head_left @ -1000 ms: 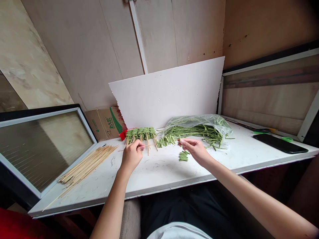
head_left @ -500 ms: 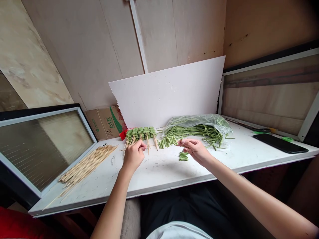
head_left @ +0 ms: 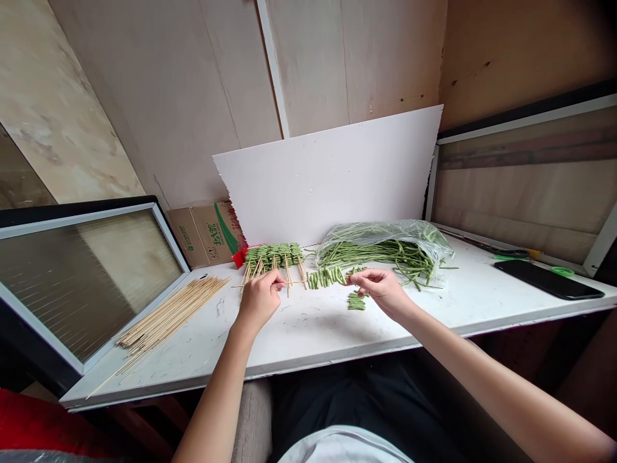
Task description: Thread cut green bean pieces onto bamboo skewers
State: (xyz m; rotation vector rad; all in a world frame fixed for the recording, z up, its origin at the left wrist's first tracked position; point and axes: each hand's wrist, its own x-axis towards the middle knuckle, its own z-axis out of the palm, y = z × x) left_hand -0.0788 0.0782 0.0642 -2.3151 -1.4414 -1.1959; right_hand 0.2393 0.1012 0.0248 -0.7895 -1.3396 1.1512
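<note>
My left hand is closed round the bare end of a bamboo skewer, held level above the table. Several short green bean pieces are threaded side by side along it. At its other end, my right hand pinches a green bean piece against the skewer tip, partly hidden by the fingers. Just below that hand lies a small row of cut bean pieces. Behind the left hand sits a pile of filled bean skewers, their bare sticks pointing towards me.
A bundle of bare skewers lies at the left of the white table. Long green beans spill from a clear plastic bag at the back. A phone rests at the right. A white board and a cardboard box stand behind.
The view has shifted slightly. Both hands keep their hold, with the right fingers a little shifted at the skewer's tip.
</note>
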